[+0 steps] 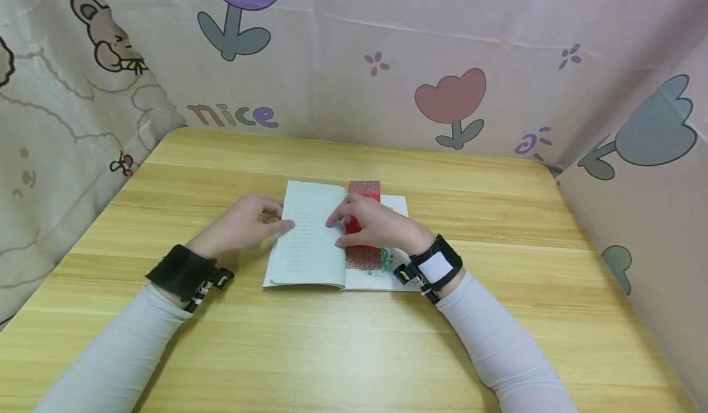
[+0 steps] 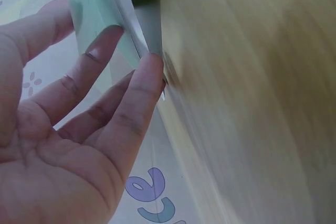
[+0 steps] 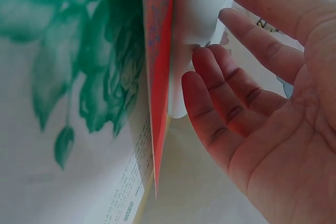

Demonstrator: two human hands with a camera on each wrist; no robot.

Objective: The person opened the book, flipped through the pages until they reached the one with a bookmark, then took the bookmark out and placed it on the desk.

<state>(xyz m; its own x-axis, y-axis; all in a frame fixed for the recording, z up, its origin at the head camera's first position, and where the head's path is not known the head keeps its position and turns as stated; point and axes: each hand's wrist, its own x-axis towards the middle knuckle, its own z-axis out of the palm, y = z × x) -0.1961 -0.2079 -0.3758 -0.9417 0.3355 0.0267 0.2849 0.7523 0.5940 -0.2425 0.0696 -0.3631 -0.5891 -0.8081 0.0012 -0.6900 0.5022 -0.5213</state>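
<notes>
An open book [image 1: 310, 241] lies on the table, its left page pale green with lines of small print. My left hand [image 1: 243, 221] holds the book's left edge, thumb on the page; in the left wrist view the left-hand fingers [image 2: 144, 85] reach the page edges. Across the right page stands a red bookmark [image 1: 364, 257] with speckled ends, close to the fold. My right hand [image 1: 373, 221] reaches over this bookmark, and its fingertips touch the left page near the fold. From the right wrist, those right-hand fingers [image 3: 210, 108] look loosely extended beside the bookmark.
The wooden table [image 1: 354, 351] carries the book near its middle. Behind and at the sides hangs a printed cloth [image 1: 332, 62] with flowers and letters. Under the bookmark, the white right page [image 3: 31, 145] bears a green flower print. Each wrist wears a black strap with a small camera.
</notes>
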